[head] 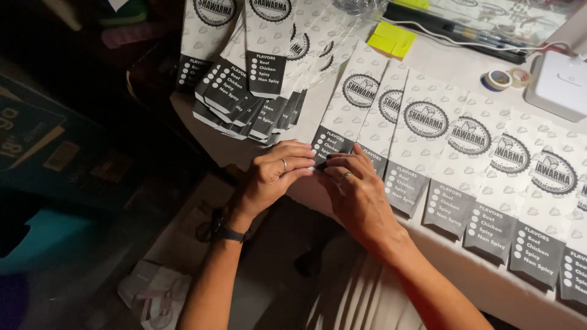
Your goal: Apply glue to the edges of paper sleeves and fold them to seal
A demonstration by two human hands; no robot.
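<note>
While both hands pinch the dark lower end of a long white paper sleeve with a round black emblem at the bench edge, left hand at nine o'clock, right hand at three, matching sleeves fan toward three and a stack lies at eleven.

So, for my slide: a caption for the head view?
Both hands pinch the dark end of a printed paper sleeve on a white table.

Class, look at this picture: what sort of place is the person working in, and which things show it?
Probably a makeshift packing table in a home or small food business. Printed paper food sleeves lie overlapped in a row on the white table, with another stack behind. Tape rolls and yellow sticky notes lie nearby.
</note>
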